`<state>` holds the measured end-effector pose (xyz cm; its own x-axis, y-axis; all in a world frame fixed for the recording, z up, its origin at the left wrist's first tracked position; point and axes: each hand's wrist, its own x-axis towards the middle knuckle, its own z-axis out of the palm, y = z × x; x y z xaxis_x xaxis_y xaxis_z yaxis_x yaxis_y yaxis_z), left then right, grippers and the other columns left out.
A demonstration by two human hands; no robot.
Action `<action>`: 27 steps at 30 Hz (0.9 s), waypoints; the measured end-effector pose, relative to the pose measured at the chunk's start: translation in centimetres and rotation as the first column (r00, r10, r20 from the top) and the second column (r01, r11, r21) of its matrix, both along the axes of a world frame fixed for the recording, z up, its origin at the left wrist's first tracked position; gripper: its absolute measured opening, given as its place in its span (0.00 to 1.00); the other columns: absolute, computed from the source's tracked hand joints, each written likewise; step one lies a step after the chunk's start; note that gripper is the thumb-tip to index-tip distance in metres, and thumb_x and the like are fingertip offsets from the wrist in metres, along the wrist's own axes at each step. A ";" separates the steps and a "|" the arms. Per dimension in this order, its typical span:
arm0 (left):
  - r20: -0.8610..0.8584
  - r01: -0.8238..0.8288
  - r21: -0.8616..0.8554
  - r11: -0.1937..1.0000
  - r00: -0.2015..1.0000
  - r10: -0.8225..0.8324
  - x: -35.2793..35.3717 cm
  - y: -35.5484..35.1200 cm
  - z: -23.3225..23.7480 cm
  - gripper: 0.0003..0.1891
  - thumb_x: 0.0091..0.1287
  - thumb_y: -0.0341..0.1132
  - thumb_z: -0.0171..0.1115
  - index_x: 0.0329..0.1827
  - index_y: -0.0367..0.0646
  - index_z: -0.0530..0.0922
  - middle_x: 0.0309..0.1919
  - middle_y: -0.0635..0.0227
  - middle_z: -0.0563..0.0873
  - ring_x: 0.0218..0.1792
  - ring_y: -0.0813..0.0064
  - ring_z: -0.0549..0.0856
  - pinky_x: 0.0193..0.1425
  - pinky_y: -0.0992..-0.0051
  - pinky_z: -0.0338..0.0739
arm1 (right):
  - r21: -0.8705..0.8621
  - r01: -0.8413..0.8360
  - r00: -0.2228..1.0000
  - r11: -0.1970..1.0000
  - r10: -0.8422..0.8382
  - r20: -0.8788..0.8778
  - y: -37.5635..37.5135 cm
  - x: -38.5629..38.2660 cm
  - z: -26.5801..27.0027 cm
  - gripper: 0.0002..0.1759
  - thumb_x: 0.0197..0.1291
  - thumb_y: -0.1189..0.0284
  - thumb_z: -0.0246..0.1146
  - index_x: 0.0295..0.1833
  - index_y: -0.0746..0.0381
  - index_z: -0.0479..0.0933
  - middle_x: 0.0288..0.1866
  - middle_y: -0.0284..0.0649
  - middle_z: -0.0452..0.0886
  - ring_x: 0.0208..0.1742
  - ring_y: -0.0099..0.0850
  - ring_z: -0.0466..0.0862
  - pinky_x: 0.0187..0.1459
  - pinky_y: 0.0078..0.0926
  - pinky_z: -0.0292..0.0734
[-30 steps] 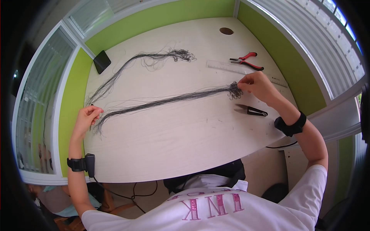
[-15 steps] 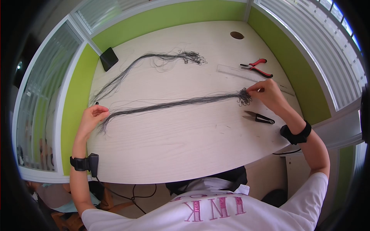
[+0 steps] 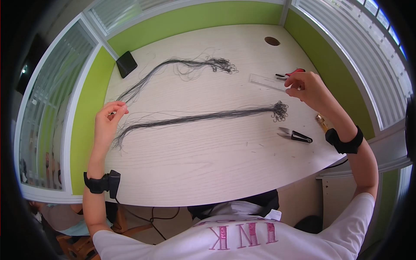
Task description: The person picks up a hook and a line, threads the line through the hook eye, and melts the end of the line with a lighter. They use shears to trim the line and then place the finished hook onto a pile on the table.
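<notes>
A long bundle of thin black strands [image 3: 199,117] lies across the white table [image 3: 208,164], its curled ends at the right. A second bundle [image 3: 173,65] lies farther back. My left hand [image 3: 110,118] is raised over the near bundle's frayed left end, fingers pinched. Above and behind the curled right end, my right hand [image 3: 308,89] is also lifted, fingertips pinched together. A single fine strand seems to stretch between the two hands, though it is very faint.
Black thread snips [image 3: 295,136] lie right of the near bundle. A clear ruler [image 3: 266,81] and red-handled pliers [image 3: 291,73] sit behind my right hand. A flat black object [image 3: 126,63] leans at the back left. A cable hole [image 3: 272,41] is at the back.
Both hands have lifted off the near bundle's ends and moved toward the back of the table. The bundle stays on the table.
</notes>
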<state>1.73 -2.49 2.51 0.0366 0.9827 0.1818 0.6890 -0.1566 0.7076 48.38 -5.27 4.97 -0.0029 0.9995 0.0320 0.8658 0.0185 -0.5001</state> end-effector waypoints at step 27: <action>0.779 0.748 -0.316 0.584 0.556 -0.291 11.6 -4.3 -4.8 0.08 0.66 0.34 0.56 0.39 0.38 0.79 0.32 0.71 0.83 0.29 0.88 0.75 0.32 0.86 0.71 | 0.085 -0.311 0.934 0.947 0.288 0.209 21.2 -13.8 -5.1 0.06 0.43 0.72 0.65 0.30 0.55 0.82 0.31 0.39 0.82 0.34 0.37 0.82 0.34 0.32 0.76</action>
<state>13.38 -6.77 -2.27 0.6891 0.7010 -0.1835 0.0093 0.2447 0.9695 34.56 15.93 -0.13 -0.3193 0.9406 0.1155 0.8900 0.3395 -0.3043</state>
